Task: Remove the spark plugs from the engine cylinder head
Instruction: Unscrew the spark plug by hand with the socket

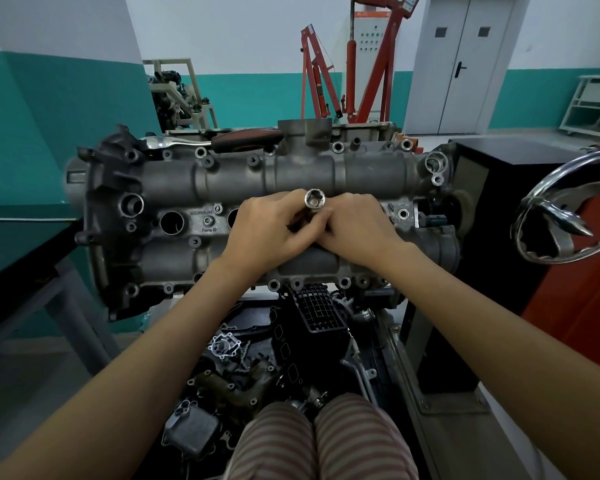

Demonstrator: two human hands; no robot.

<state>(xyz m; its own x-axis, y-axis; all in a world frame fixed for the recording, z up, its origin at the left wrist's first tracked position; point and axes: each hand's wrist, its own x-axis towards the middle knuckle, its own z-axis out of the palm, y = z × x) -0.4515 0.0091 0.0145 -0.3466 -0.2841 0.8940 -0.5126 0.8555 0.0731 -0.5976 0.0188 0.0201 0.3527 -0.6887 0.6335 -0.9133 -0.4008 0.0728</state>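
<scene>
The grey engine cylinder head (174,181) lies across the middle of the head view on a stand. A chrome spark plug socket (314,199) stands upright over a plug well near the head's centre, its hex opening facing up. My left hand (274,230) and my right hand (357,230) meet around its shaft, fingers curled on it from both sides. The well under the socket is hidden by my fingers. Two open plug wells (171,222) show to the left of my hands. No spark plug is visible.
A ratchet (215,140) with a dark red handle lies on the far edge of the head. A chrome handwheel (568,209) juts in at right beside a black stand. Loose engine parts (257,362) lie below the head. Red engine cranes (354,64) stand behind.
</scene>
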